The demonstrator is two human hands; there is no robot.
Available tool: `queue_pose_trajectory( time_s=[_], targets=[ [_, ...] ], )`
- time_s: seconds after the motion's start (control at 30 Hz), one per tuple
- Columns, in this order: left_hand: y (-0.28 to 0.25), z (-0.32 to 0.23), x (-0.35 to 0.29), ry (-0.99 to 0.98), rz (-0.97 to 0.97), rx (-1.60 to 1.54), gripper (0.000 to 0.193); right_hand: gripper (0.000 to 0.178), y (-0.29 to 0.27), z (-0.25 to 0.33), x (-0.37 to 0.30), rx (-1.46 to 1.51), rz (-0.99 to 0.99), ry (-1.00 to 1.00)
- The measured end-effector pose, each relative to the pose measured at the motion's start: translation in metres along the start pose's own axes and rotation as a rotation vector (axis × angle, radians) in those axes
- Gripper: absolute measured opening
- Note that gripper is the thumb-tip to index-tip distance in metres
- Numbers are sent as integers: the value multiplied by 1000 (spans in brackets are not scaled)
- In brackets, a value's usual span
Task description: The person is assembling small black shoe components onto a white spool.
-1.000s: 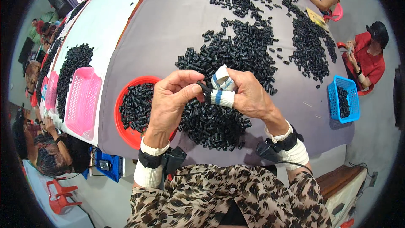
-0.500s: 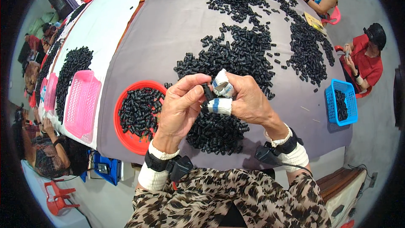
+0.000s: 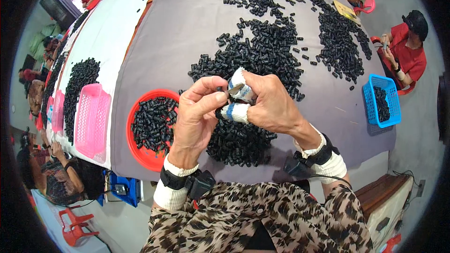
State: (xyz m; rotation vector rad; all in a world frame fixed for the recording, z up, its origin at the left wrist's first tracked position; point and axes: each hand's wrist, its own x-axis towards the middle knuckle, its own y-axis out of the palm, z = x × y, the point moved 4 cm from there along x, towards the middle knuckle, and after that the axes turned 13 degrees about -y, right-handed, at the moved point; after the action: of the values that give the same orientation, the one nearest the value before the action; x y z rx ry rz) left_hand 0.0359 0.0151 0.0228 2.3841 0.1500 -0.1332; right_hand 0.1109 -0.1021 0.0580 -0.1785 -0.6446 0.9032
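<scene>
Two fingertips of your left hand (image 3: 194, 110) pinch a small black piece (image 3: 219, 89) above the black heap (image 3: 241, 145), while your right hand (image 3: 274, 105), fingers wrapped in blue-striped white bands (image 3: 238, 112), curls just beside it, its grip impossible to tell

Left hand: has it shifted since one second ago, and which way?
Yes, slightly rightward: judged against the red basin, the left hand now hides less of the black pieces inside.
</scene>
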Motion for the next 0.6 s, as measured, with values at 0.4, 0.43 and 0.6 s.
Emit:
queue_pose_trajectory(
  time_s=[0.4, 0.43, 0.6],
  targets=[
    [-1, 7, 1, 0, -5, -58, 27, 30, -4, -6, -2, 25, -66, -59],
    [-2, 8, 1, -1, -5, -58, 27, 30, -4, -7, -2, 34, -56, -31],
    [0, 7, 1, -25, 26, -75, 27, 30, -4, -11, -3, 16, -30, -8]
  ],
)
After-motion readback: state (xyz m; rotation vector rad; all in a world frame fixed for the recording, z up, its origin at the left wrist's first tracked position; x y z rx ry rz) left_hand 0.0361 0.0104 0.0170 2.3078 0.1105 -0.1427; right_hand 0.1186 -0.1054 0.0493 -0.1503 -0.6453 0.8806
